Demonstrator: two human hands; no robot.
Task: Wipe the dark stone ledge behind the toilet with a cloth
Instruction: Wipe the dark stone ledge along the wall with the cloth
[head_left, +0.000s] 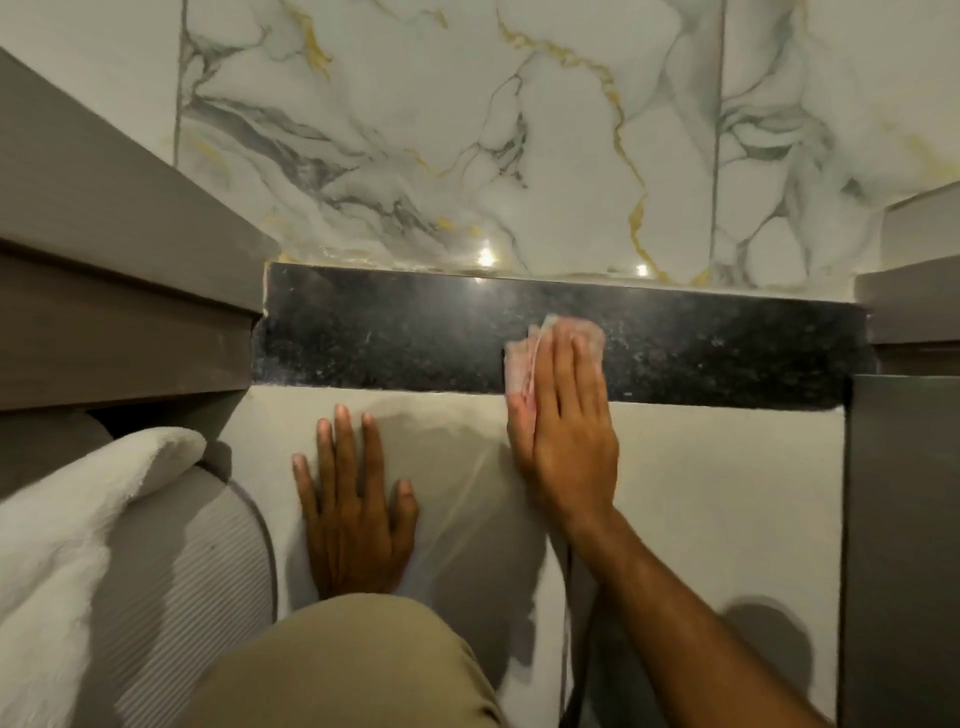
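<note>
The dark speckled stone ledge runs across the middle of the view, below the marble wall. A pale pink cloth lies on the ledge right of its centre, and my right hand presses flat on top of it, fingers extended toward the wall. The cloth shows at my fingertips and along the hand's left side. My left hand rests flat with fingers spread on the pale surface below the ledge, holding nothing.
A white and gold veined marble wall rises behind the ledge. Grey cabinet panels flank the left and right. A white folded towel and a ribbed grey item sit at lower left. My knee is at the bottom.
</note>
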